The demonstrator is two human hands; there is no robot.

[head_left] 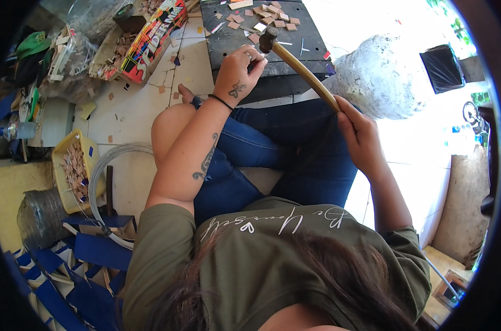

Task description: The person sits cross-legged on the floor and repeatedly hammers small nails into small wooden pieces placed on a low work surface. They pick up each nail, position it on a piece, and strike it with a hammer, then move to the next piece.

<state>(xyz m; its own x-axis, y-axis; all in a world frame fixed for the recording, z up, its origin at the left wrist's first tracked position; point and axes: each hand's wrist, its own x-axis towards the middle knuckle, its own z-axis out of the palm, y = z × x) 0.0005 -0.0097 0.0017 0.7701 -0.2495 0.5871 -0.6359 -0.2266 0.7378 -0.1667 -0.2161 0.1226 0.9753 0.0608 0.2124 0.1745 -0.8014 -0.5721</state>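
Note:
My right hand (pixel 358 132) is closed round the lower end of a hammer (pixel 305 73) with a light wooden handle. The dark metal hammer head is raised over a low black wooden table (pixel 223 47). Just below and left of the head, my left hand (pixel 242 71) pinches thumb and fingers together at the table's near side; what sits between the fingertips is too small to make out. Beyond the hammer, several small square brown pieces (pixel 279 23) lie scattered on the tabletop, along with a pale flat strip (pixel 240 4).
A colourful printed box (pixel 151 44) of small pieces stands left of the table. A yellow basket (pixel 90 160) of brown pieces, a wire coil (pixel 98 182) and blue boxes (pixel 104 251) lie at lower left. A bulging pale plastic bag (pixel 380 77) sits at right.

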